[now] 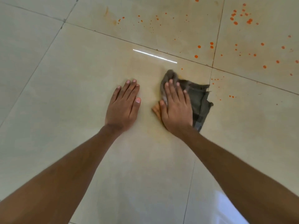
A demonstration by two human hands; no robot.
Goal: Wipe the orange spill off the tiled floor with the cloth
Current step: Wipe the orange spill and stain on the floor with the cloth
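Observation:
A crumpled grey cloth point(198, 98) lies on the beige tiled floor point(68, 75), with an orange-stained corner showing at its left edge. My right hand point(175, 108) presses flat on top of the cloth, fingers spread, pinning it to the tile. My left hand point(123, 104) rests flat on the bare tile beside it, palm down, holding nothing. Orange spill droplets point(242, 16) are scattered over the tiles beyond and to the right of the cloth, with more droplets point(212, 45) nearer. A faint yellowish smear marks the tile around and below my right hand.
Dark grout lines point(213, 52) cross the floor between large glossy tiles. A bright strip of reflected light point(154, 56) lies just beyond my hands. A pale orange smear point(111, 20) sits on the far tile at upper left.

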